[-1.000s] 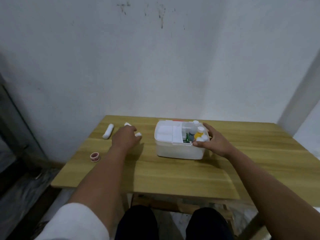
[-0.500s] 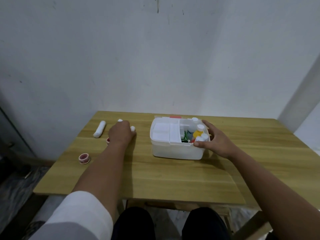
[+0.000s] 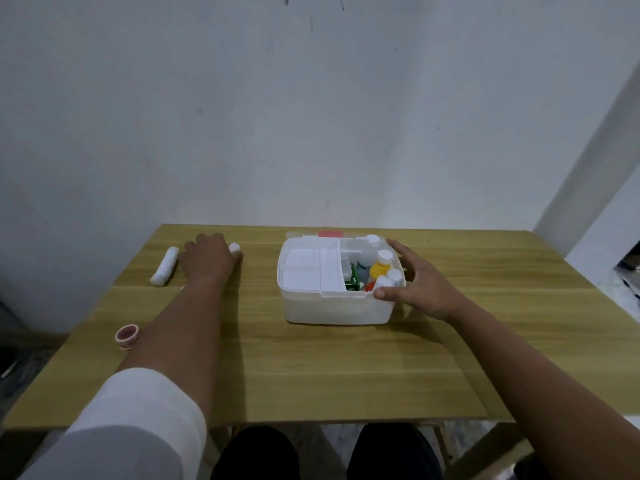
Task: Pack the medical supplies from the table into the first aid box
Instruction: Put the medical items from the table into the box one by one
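Left grip clamped on white roll | right grip relaxed, steadying box

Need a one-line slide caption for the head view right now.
Right hand steadies the open first aid box while left hand reaches for supplies beside a white roll.
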`<state>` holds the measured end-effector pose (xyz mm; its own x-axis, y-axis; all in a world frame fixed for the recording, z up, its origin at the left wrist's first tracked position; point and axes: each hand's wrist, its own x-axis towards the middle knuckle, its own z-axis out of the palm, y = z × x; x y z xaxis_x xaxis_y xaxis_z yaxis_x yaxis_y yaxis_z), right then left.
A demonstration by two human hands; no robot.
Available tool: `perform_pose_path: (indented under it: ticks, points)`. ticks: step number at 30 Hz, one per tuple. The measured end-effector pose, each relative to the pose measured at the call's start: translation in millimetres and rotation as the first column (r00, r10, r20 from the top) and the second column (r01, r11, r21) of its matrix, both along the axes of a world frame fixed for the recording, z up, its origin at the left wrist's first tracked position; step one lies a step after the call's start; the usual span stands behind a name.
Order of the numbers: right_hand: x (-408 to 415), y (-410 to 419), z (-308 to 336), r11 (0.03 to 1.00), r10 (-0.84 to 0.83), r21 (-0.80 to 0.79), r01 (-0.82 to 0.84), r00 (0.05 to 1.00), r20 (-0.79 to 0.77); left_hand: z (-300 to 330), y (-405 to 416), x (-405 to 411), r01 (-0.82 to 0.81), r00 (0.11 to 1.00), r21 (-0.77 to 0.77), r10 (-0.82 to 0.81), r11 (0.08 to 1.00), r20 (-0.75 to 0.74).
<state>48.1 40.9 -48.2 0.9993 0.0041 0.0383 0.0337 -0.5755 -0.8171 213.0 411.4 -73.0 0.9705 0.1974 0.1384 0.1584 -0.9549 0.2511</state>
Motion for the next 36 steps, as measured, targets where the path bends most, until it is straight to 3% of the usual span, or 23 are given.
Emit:
perform_pose_path:
  ticks: [15,20,24,31,36]
  points:
    - [0,2,1,1.0,0.001,0.027,-0.001,1.0,0.012,15,-13,-19,0.109,0.984,-0.242,-0.07,0.964,0.165]
    - [-9,5,13,1.0,0.012,0.006,-0.012,1.0,-0.014,60,-32,-40,0.342,0.922,-0.355,-0.237,0.87,0.305]
    - [-14,6,19,0.999,-0.021,-0.029,0.02,0.998,-0.056,86,-55,-61,0.521,0.846,-0.335,-0.423,0.785,0.324]
    - [-20,7,23,0.999,-0.023,-0.04,0.021,0.998,-0.062,76,-80,-83,0.595,0.803,-0.208,-0.559,0.776,0.208]
    - [-20,7,22,0.999,-0.017,-0.035,0.015,0.998,-0.055,72,-82,-85,0.603,0.797,-0.205,-0.572,0.771,0.194]
